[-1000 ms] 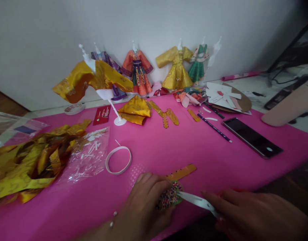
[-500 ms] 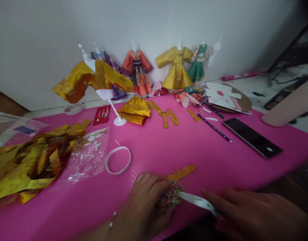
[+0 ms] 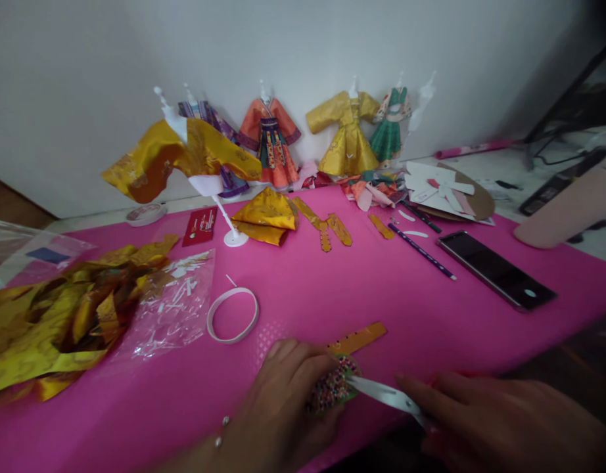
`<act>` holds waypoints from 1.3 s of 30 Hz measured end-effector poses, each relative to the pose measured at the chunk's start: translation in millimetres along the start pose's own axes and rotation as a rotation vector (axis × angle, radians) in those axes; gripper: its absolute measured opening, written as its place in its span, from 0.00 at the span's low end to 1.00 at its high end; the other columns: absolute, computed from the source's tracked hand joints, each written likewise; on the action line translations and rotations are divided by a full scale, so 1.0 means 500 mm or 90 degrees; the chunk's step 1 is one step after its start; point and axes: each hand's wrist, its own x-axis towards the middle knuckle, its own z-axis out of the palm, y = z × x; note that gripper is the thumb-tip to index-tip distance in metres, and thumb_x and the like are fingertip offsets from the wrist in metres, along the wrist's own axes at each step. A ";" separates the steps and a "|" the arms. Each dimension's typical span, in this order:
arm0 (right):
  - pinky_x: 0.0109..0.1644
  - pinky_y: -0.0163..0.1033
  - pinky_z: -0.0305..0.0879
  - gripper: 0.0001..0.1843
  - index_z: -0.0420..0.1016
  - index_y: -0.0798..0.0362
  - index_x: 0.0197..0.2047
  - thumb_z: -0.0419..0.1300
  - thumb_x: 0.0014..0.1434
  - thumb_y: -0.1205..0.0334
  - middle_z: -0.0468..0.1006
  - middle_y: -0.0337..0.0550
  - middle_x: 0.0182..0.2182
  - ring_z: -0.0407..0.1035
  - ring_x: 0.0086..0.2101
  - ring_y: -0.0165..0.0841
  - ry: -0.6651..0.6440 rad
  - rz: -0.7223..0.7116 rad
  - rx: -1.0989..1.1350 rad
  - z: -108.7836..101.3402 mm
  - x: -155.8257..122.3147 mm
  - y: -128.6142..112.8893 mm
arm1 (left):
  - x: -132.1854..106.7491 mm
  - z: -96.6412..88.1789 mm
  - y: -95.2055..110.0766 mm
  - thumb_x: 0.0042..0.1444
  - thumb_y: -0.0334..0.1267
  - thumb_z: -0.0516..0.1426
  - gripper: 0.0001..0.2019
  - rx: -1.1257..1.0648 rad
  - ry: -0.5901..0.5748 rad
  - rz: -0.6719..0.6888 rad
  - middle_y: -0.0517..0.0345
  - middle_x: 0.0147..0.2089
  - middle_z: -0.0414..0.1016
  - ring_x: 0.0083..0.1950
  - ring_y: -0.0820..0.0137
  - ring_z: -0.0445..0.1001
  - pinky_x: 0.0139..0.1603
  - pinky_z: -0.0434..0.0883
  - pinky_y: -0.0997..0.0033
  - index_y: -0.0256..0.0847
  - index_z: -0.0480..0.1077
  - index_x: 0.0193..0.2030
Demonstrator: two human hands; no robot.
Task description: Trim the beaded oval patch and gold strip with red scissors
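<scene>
My left hand (image 3: 286, 387), at the bottom middle, is closed around a small green-edged piece (image 3: 332, 386) covered in many coloured dots. Its lower part is hidden by my fingers. In my right hand (image 3: 505, 414) are scissors (image 3: 386, 393) with pale blades, and a bit of red handle shows under the fingers. The scissor tips touch the right edge of the dotted piece. Just beyond it, a golden-yellow fabric strip (image 3: 365, 337) lies on the pink mat (image 3: 303, 282), its left end behind my left hand.
A ring of white tape (image 3: 211, 325) and a plastic bag (image 3: 194, 309) lie left, beside yellow fabric scraps (image 3: 31, 328). A phone (image 3: 497, 266) and dark pencil (image 3: 421, 249) are at right. Doll dresses on stands, including a yellow one (image 3: 349, 135), line the wall.
</scene>
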 end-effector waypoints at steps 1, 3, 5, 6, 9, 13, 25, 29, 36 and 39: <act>0.15 0.44 0.52 0.28 0.74 0.42 0.52 0.52 0.53 0.77 0.77 0.25 0.23 0.71 0.13 0.29 0.007 0.002 0.008 0.000 0.001 0.000 | 0.000 -0.001 0.000 0.69 0.28 0.61 0.16 0.000 0.000 0.002 0.52 0.48 0.82 0.47 0.63 0.79 0.46 0.78 0.64 0.42 0.69 0.61; 0.16 0.44 0.52 0.26 0.73 0.42 0.49 0.52 0.53 0.77 0.77 0.26 0.23 0.70 0.13 0.30 0.009 0.004 0.015 0.000 0.003 0.002 | 0.001 -0.002 0.001 0.69 0.28 0.60 0.16 -0.002 0.002 0.003 0.52 0.48 0.82 0.46 0.63 0.79 0.47 0.78 0.64 0.42 0.69 0.61; 0.16 0.43 0.51 0.24 0.73 0.42 0.48 0.52 0.53 0.76 0.76 0.26 0.23 0.70 0.14 0.30 -0.002 -0.005 0.006 0.001 0.001 0.005 | 0.000 -0.002 0.001 0.69 0.28 0.61 0.16 -0.002 -0.002 0.001 0.52 0.48 0.82 0.46 0.63 0.79 0.47 0.78 0.64 0.42 0.69 0.60; 0.17 0.43 0.52 0.24 0.72 0.42 0.49 0.51 0.54 0.76 0.77 0.26 0.23 0.71 0.14 0.30 -0.008 -0.011 -0.001 0.001 0.000 0.006 | 0.000 -0.002 0.001 0.69 0.28 0.61 0.16 -0.002 -0.004 -0.001 0.52 0.48 0.82 0.46 0.63 0.79 0.47 0.78 0.64 0.43 0.69 0.60; 0.17 0.42 0.55 0.24 0.71 0.43 0.49 0.50 0.55 0.76 0.78 0.25 0.24 0.72 0.15 0.28 -0.014 -0.025 -0.021 0.003 -0.003 0.007 | 0.001 -0.002 0.001 0.69 0.28 0.61 0.16 -0.001 -0.005 -0.007 0.52 0.48 0.82 0.47 0.63 0.80 0.48 0.78 0.63 0.43 0.69 0.60; 0.17 0.43 0.56 0.22 0.69 0.42 0.48 0.49 0.56 0.75 0.78 0.24 0.24 0.71 0.15 0.28 -0.005 -0.011 -0.023 0.006 -0.001 0.001 | 0.002 -0.001 0.001 0.69 0.28 0.61 0.16 -0.001 -0.004 -0.005 0.52 0.48 0.83 0.46 0.63 0.80 0.47 0.78 0.63 0.43 0.69 0.61; 0.19 0.47 0.50 0.23 0.75 0.43 0.49 0.51 0.58 0.76 0.79 0.29 0.25 0.73 0.16 0.32 -0.047 0.031 0.002 0.020 -0.032 0.006 | 0.003 -0.011 0.003 0.68 0.28 0.61 0.17 0.006 -0.003 -0.001 0.51 0.48 0.83 0.45 0.62 0.81 0.46 0.80 0.63 0.43 0.68 0.62; 0.19 0.46 0.53 0.23 0.76 0.42 0.49 0.51 0.58 0.75 0.79 0.28 0.25 0.73 0.16 0.31 -0.054 0.021 -0.005 0.015 -0.022 0.005 | 0.006 -0.010 0.005 0.70 0.29 0.60 0.15 -0.001 -0.006 0.005 0.51 0.48 0.83 0.45 0.63 0.81 0.46 0.80 0.63 0.43 0.68 0.60; 0.17 0.45 0.53 0.21 0.75 0.43 0.44 0.52 0.55 0.76 0.79 0.28 0.24 0.73 0.16 0.30 -0.045 0.013 0.009 0.002 -0.001 0.002 | -0.001 -0.003 0.002 0.67 0.27 0.60 0.15 -0.032 -0.015 -0.011 0.53 0.48 0.82 0.45 0.64 0.79 0.47 0.78 0.64 0.43 0.69 0.58; 0.18 0.46 0.53 0.21 0.75 0.44 0.45 0.52 0.55 0.76 0.79 0.28 0.25 0.73 0.16 0.30 -0.072 0.013 0.003 0.004 -0.010 0.001 | 0.003 -0.005 0.004 0.69 0.27 0.61 0.13 -0.024 -0.014 -0.002 0.53 0.48 0.82 0.45 0.65 0.79 0.47 0.78 0.65 0.43 0.69 0.57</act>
